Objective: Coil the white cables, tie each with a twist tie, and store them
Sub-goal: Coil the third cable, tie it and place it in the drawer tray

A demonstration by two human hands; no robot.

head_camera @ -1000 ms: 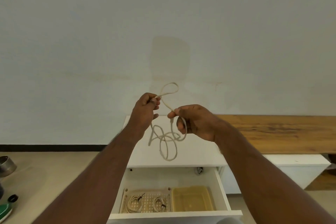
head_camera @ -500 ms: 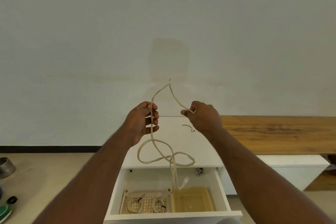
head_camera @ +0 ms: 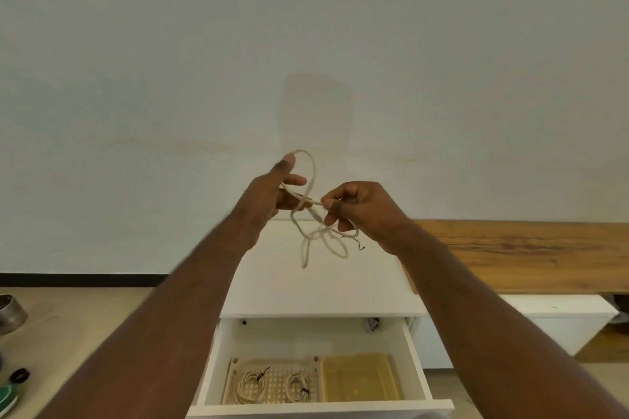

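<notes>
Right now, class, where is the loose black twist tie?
In the head view, the black twist tie lies on the white cabinet top, just right of centre, under the right hand and beside the hanging white cable.

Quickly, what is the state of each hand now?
Left hand: open, white cable looped over its fingers.
Right hand: pinching the cable.
</notes>
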